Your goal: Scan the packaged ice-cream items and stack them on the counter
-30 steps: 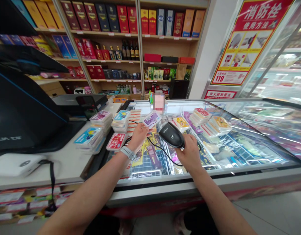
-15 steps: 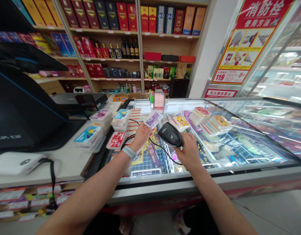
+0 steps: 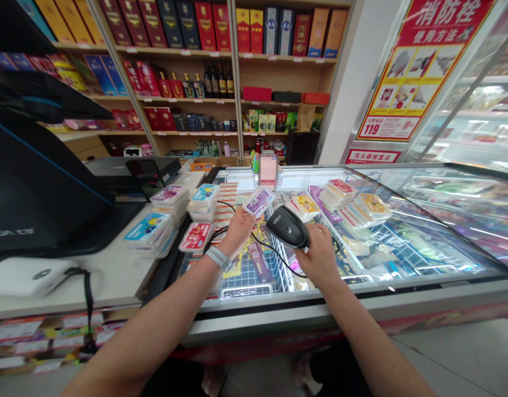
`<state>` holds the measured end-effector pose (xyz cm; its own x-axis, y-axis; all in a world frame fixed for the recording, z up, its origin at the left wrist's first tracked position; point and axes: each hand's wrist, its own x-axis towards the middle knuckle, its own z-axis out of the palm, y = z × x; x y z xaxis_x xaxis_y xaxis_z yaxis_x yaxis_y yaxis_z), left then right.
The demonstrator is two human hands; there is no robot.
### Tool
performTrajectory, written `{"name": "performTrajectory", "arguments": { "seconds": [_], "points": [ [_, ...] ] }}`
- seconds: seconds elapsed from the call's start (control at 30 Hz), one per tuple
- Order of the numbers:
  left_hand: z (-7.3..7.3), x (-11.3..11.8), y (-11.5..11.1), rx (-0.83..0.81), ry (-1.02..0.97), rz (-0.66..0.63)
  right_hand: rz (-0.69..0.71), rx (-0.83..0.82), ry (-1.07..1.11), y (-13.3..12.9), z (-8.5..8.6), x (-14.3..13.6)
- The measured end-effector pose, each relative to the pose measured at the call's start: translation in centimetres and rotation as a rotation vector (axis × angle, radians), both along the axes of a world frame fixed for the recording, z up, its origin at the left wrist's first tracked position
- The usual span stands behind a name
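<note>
My left hand (image 3: 240, 227), with a grey watch on the wrist, is closed on a flat white-and-purple pack (image 3: 258, 203), tilted up over the freezer's glass top. My right hand (image 3: 320, 251) is wrapped round the handle of a black barcode scanner (image 3: 287, 227), its head close to the right of the pack. A black cable (image 3: 274, 251) loops below the scanner over the glass. Left of my left hand lie a red pack (image 3: 196, 237) and a stack of blue-topped packs (image 3: 203, 201). Beyond the scanner are yellow-topped packs (image 3: 306, 205).
Glass-topped chest freezer (image 3: 320, 300) spans the front, wire baskets inside. More stacked packs (image 3: 340, 193) sit on its right side. To the left, a counter (image 3: 125, 275) carries packs, a white device (image 3: 28, 275) and a black terminal (image 3: 42, 182). Shelves of boxes (image 3: 175, 52) stand behind.
</note>
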<state>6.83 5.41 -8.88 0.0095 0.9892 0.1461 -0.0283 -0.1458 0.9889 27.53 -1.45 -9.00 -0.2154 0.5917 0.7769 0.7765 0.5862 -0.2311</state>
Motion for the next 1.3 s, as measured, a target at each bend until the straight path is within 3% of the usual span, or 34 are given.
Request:
{"name": "performTrajectory", "arguments": {
  "seconds": [0.3,0.43,0.53,0.67,0.77,0.87,1.1,1.3],
  "points": [
    [0.1,0.0,-0.2,0.035,0.043,0.005,-0.013,0.002,0.009,-0.1,0.2,-0.1],
    [0.0,-0.5,0.2,0.112,0.101,0.066,-0.01,0.012,0.011,-0.1,0.1,-0.1],
    [0.9,-1.2,0.4,0.206,0.18,0.142,-0.01,0.018,0.011,-0.1,0.0,0.0],
    [3.3,-2.6,-0.3,0.322,0.29,0.218,-0.009,0.031,-0.001,-0.1,0.0,0.0],
    [4.8,-4.2,-1.8,0.448,0.527,0.314,-0.007,0.039,0.004,-0.1,0.0,0.1],
    [5.2,-6.4,-3.9,0.604,0.846,0.427,-0.01,0.036,0.013,-0.2,0.1,0.1],
    [4.7,-12.6,-9.4,0.812,1.281,0.577,0.003,0.041,0.025,-0.3,0.2,0.1],
    [3.4,-15.1,-11.4,0.805,1.543,0.662,0.001,0.042,0.028,-0.2,0.1,0.0]
  ]
}}
